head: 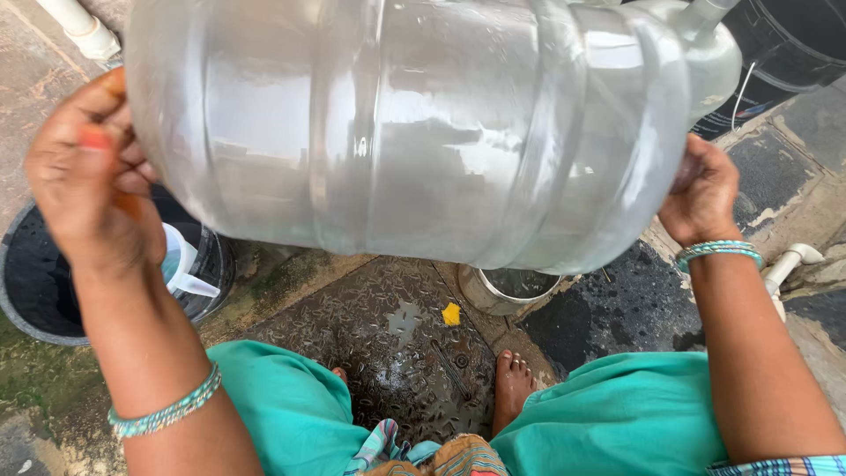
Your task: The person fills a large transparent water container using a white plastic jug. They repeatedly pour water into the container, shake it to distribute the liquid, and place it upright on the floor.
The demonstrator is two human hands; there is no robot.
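I hold a large clear water jug (423,123) on its side above my knees, my left hand (88,176) spread flat against its base, my right hand (701,198) curled around its shoulder near the neck. Below it a steel pot (511,289) sits on wet ground (405,344), a black tub (35,282) at my left.

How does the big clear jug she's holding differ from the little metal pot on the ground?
The clear plastic jug is large, see-through and held on its side off the ground between the left hand and right hand. The metal pot is small, opaque, upright on the wet ground, untouched. Both are round vessels.
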